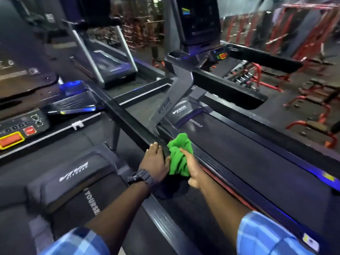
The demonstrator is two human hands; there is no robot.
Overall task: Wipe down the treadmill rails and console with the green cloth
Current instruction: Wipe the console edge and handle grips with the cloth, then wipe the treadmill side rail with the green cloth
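Cloth (179,157) bunched in right hand (191,168), fingers curled round it, just beside rail (128,122). Left hand (153,162) rests flat on rail, fingers straight. Rail's long axis runs away up-left toward console (24,126); next wipe likely follows it.

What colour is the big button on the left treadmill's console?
Orange-red with a yellow border, seen in the head view.

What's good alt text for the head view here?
A person's right hand grips a bunched green cloth beside a black treadmill handrail, where the left hand, wearing a black wristwatch, rests. More treadmills and red gym equipment fill the background.
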